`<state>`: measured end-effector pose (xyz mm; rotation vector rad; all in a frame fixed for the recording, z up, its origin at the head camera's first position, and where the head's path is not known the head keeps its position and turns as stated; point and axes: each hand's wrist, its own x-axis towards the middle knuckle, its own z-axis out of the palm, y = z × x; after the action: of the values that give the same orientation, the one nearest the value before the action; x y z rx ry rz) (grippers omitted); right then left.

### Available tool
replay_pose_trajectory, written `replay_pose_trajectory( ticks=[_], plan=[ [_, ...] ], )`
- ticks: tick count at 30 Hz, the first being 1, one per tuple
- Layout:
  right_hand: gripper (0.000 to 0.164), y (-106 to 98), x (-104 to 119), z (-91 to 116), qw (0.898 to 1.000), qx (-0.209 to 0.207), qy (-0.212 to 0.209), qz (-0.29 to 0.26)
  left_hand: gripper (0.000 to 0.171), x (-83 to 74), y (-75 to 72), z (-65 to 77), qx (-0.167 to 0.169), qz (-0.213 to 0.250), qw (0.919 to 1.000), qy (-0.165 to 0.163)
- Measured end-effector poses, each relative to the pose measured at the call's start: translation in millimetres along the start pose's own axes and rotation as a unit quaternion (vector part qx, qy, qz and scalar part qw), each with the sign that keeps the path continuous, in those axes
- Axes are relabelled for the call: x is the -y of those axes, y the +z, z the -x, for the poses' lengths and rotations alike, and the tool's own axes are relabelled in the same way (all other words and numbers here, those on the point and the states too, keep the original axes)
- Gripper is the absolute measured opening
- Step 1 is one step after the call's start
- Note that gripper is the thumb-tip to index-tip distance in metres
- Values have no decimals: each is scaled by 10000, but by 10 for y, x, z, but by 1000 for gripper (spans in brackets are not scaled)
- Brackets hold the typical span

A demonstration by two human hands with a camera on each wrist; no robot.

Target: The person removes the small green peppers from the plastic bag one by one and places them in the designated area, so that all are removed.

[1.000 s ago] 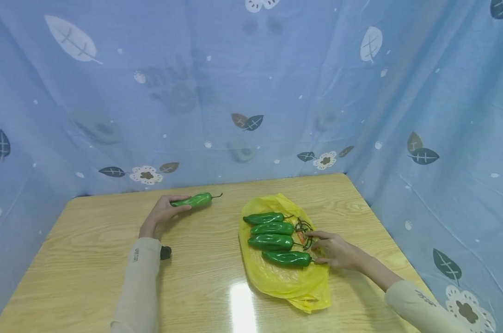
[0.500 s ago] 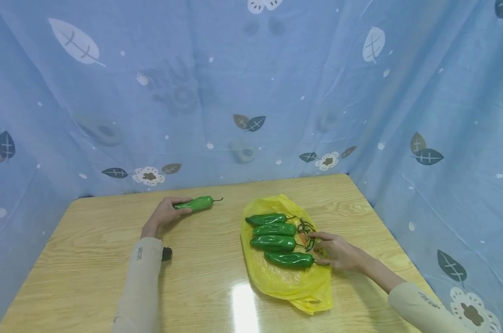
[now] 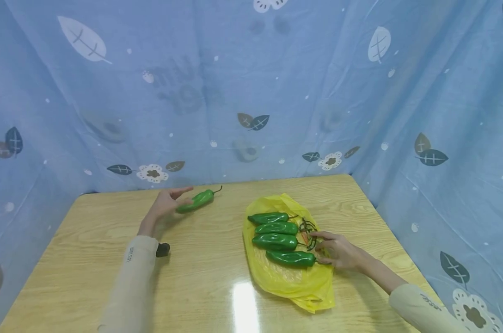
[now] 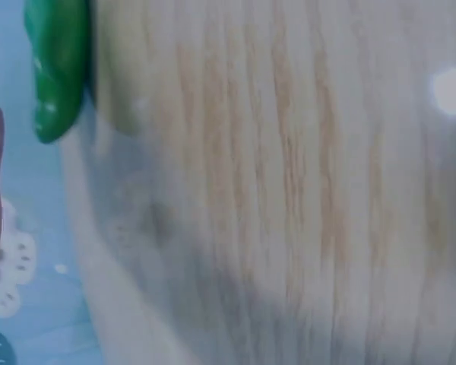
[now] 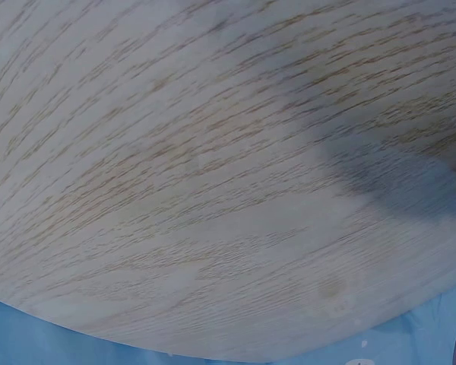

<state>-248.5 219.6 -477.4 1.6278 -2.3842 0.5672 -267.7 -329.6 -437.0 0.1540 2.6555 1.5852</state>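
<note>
- Left hand (image 3: 164, 203) had spread its fingers apart near the long glossy green pepper (image 3: 201, 200) on the wooden table (image 3: 205, 263)
- Right hand (image 3: 340, 252) stayed by thin dark stems (image 3: 306, 226) over the yellow plastic bag (image 3: 282, 280); grip unclear

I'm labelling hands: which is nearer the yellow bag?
Right. The right hand overlaps the bag on its right; the left hand is left of it, by a pepper.

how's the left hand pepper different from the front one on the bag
The left pepper looks lighter green, the front pepper darker. The left pepper slants up rightward in the head view; the front pepper lies nearly level. The left pepper is off the bag; the front pepper is on it. Both are long.
</note>
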Motion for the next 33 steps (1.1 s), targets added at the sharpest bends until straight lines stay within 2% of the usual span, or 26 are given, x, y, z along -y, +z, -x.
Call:
replay_pose_trajectory(
  ticks=[4, 8, 15, 22, 27, 33],
  plan=[
    [22, -20, 9, 2, 10000, 26, 45, -12, 53, -124, 9, 74, 80, 67, 9992, 397],
    [22, -43, 14, 8, 9999, 34, 156, 21, 50, -261, 71, 128, 131, 161, 9976, 657],
    [22, -40, 19, 0, 9999, 36, 145, -27, 59, -418, 211, 254, 300, 420, 9951, 843],
    [22, -31, 25, -11, 10000, 32, 83, -16, 50, -507, 340, 399, 564, 305, 9907, 1199],
    [21, -32, 27, -8, 9999, 19, 108, -33, 46, -566, 420, 488, 791, 444, 9876, 1280],
    [21, -20, 23, -2, 9999, 25, 144, -79, 50, -636, 526, 631, 1087, 536, 9834, 1348]
  ],
)
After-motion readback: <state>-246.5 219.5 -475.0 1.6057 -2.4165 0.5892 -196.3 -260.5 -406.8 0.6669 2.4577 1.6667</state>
